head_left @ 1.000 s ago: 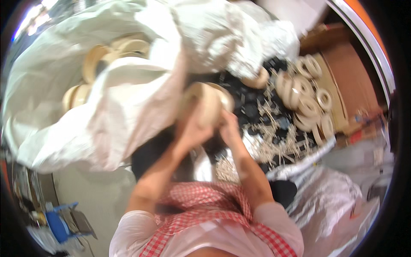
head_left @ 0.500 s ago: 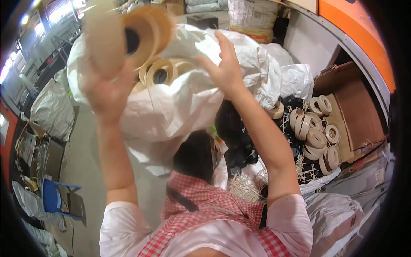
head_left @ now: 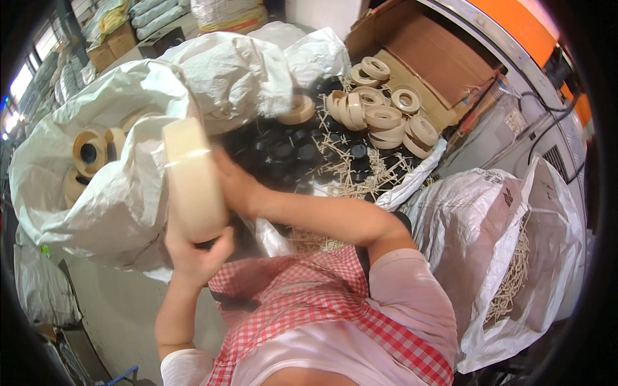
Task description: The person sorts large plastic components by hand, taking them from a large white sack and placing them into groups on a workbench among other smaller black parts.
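My left hand [head_left: 196, 257] is closed on the lower end of a large beige plastic ring [head_left: 193, 177], its thumb over the near edge. The ring stands on edge with its smooth outer wall toward me. Against the ring's right side is my right hand [head_left: 235, 183]; its fingers are hidden behind the ring and smeared by motion. Just left of the ring gapes a white woven sack [head_left: 138, 199], in which several similar beige rings [head_left: 90, 153] lie.
On the right, beige rings [head_left: 383, 118] lie piled by a brown cardboard box [head_left: 421, 48], among black round parts [head_left: 283, 149] and pale plastic sprues [head_left: 351, 167]. Another white sack [head_left: 470, 206] holding sprues stands near a grey machine with an orange panel [head_left: 515, 19].
My view has swung to the right. My left hand has brought the ring away from above the sack, down toward my body. My right hand has moved from the sack's rim to the ring.
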`<move>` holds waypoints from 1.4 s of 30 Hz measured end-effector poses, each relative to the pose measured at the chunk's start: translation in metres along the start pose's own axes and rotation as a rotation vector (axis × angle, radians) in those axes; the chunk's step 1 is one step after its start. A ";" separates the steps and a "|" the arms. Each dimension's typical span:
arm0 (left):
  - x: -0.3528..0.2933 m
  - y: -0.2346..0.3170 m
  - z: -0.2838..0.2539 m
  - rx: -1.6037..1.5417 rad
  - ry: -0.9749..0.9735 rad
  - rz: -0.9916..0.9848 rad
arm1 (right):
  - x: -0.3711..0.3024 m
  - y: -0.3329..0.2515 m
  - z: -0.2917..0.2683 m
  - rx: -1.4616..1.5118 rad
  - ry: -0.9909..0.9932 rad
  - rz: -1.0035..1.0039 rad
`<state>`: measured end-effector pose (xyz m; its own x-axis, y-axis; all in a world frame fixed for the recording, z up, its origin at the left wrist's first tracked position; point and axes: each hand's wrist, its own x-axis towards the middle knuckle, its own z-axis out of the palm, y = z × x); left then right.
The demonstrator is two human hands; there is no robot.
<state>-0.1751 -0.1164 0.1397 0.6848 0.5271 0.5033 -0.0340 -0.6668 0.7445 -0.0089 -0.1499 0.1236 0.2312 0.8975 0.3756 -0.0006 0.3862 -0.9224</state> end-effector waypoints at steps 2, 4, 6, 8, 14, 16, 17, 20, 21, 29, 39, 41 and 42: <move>0.025 0.001 -0.002 0.676 -0.055 0.726 | -0.009 0.022 -0.023 0.417 -0.106 0.129; 0.033 -0.005 -0.030 0.691 -0.019 0.646 | -0.013 0.024 -0.056 0.639 -0.166 0.292; 0.053 -0.003 -0.071 0.764 0.121 0.520 | -0.020 0.026 -0.097 0.330 0.037 0.363; 0.091 0.015 -0.098 1.050 0.302 0.461 | -0.044 0.070 -0.167 0.002 0.431 0.465; 0.065 -0.022 0.018 0.387 -0.134 0.120 | -0.212 0.168 -0.416 -0.685 1.362 0.744; 0.065 -0.042 0.081 0.560 -0.410 0.018 | -0.223 0.163 -0.419 -0.944 1.277 0.700; 0.048 -0.085 0.099 0.441 -0.356 -0.166 | -0.215 0.143 -0.421 -1.145 1.161 0.835; 0.025 -0.190 0.146 0.319 -0.131 -0.586 | -0.246 0.127 -0.458 -1.854 0.923 0.939; 0.022 -0.203 0.169 0.536 -0.088 -0.687 | -0.261 0.120 -0.482 -1.981 0.882 0.937; -0.037 -0.340 0.168 0.238 0.194 -1.107 | -0.230 0.127 -0.541 -2.024 0.513 1.317; -0.028 -0.320 0.198 0.553 0.245 -1.008 | -0.211 0.135 -0.587 -2.025 0.489 1.416; -0.014 -0.307 0.206 0.604 0.217 -1.070 | -0.213 0.122 -0.572 -2.030 0.523 1.230; -0.010 -0.301 0.206 0.658 0.191 -1.126 | -0.210 0.113 -0.560 -2.030 0.516 1.229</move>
<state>-0.0214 -0.0296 -0.1799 -0.0093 0.9881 -0.1536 0.8786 0.0814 0.4706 0.4871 -0.4139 -0.1095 0.9670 0.2417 0.0802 0.1995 -0.9148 0.3511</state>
